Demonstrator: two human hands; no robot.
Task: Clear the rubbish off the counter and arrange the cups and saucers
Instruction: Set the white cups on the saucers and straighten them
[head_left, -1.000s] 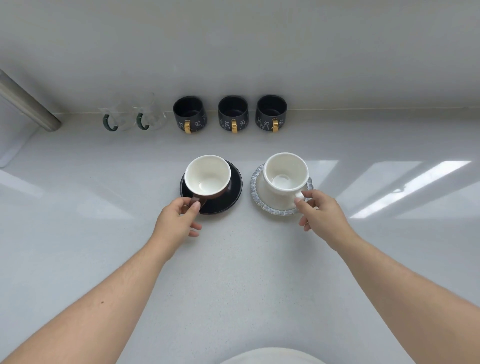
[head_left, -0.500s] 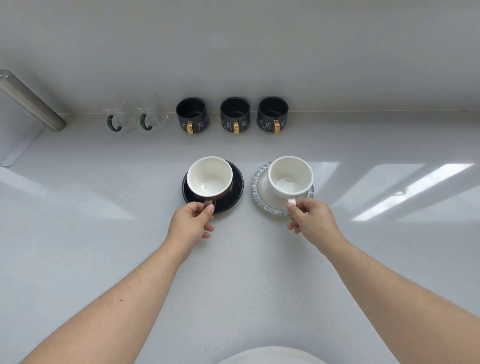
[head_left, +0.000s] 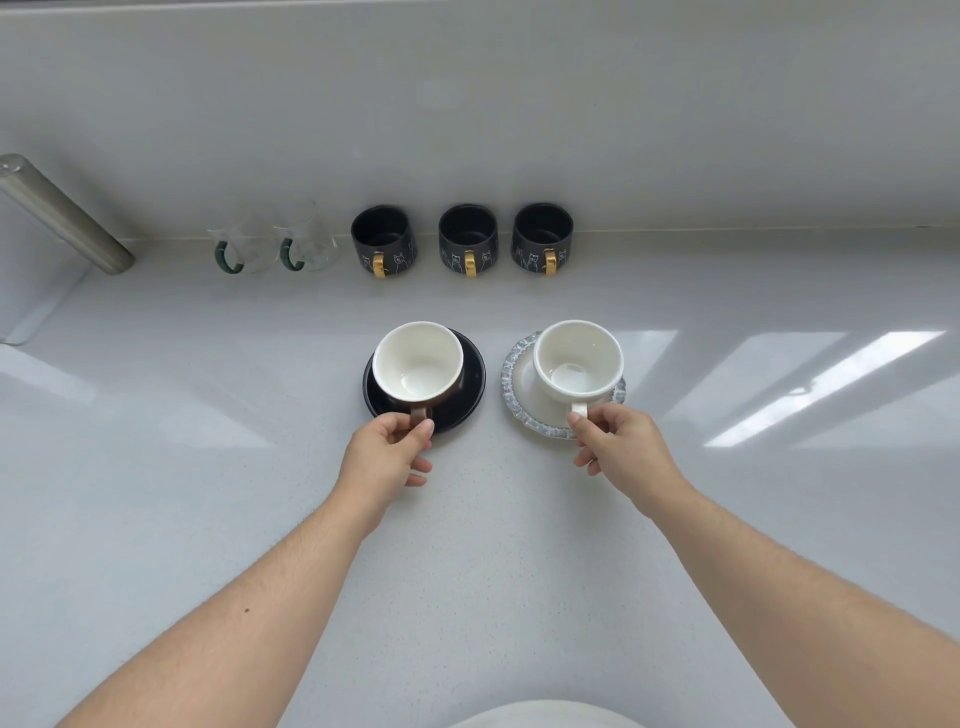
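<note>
A brown cup (head_left: 418, 364) with a white inside stands on a black saucer (head_left: 470, 382) at the middle of the white counter. My left hand (head_left: 384, 460) pinches its handle, which points toward me. To its right a white cup (head_left: 577, 361) stands on a grey-rimmed saucer (head_left: 511, 371). The handle of that cup also points at me, and my right hand (head_left: 623, 449) pinches it. Both cups are empty and upright.
Three dark mugs (head_left: 467, 241) with gold handles stand in a row against the back wall. Two clear glass cups (head_left: 275, 244) with green handles stand left of them. A metal tube (head_left: 62, 215) slants in at the far left.
Both hands have turned the cups on their saucers, so that the handles now point straight toward me. The saucers have stayed in place.
</note>
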